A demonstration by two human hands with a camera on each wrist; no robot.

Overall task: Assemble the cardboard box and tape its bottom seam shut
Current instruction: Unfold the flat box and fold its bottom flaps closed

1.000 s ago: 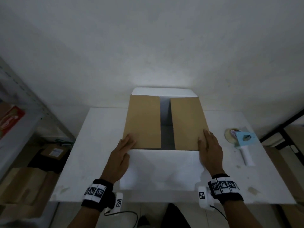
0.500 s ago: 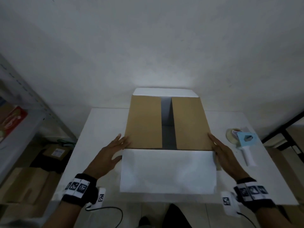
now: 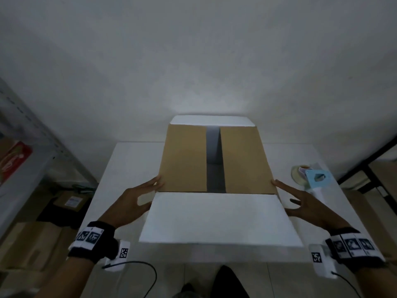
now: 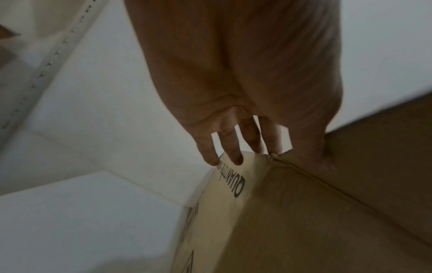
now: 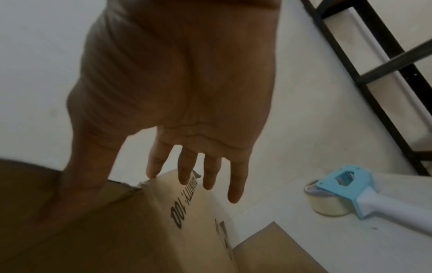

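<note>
Cardboard box (image 3: 184, 160) on the table (image 3: 129, 160), flaps unsealed with a gap; both hands' grip wide beside its corners.

A plain white wall (image 3: 193, 61) rises behind the white surface (image 3: 133, 160). A grey metal shelving rack (image 3: 32, 134) stands left, cardboard boxes (image 3: 32, 244) beneath it on the floor.

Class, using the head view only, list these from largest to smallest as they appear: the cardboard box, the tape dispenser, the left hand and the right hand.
1. Cardboard box, by far the largest.
2. Left hand and right hand: they look alike, so no ranking between them.
3. Tape dispenser, smallest, though it lies slightly farther from the camera.
</note>
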